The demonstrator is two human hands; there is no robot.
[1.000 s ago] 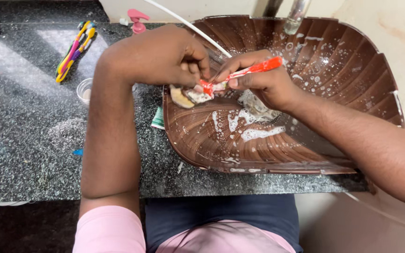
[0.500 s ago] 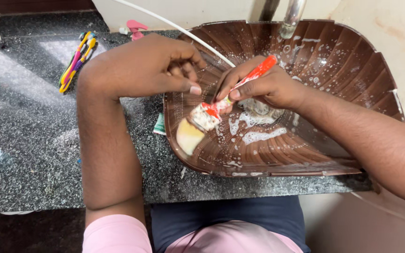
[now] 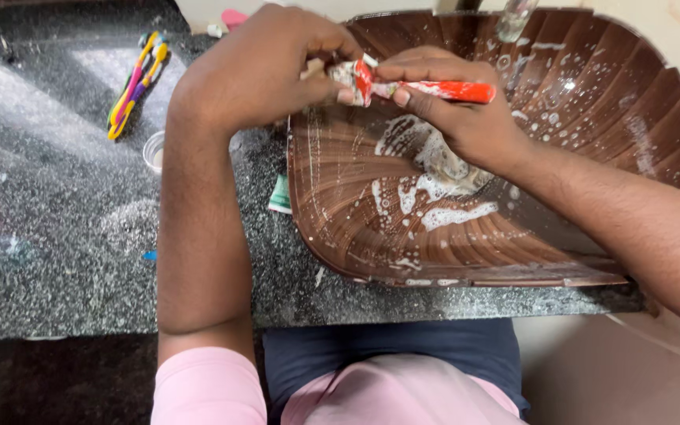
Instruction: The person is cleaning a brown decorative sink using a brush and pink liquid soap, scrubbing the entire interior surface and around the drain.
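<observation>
I see left hand (image 3: 265,67) at sink's (image 3: 592,260) far-left rim, fingers curled shut around small pale object (image 3: 332,72), mostly hidden, kind unclear. Right hand (image 3: 458,110) closed around red-handled brush (image 3: 442,91), handle lying level, bristle end touching object between both thumbs. Brown ribbed sink carries white foam (image 3: 434,177) across middle. Faucet (image 3: 513,20) at sink's far edge. Dark granite counter (image 3: 41,236): coloured toothbrushes (image 3: 137,83) near far-left corner, small clear cup (image 3: 153,151) just beside left forearm.
</observation>
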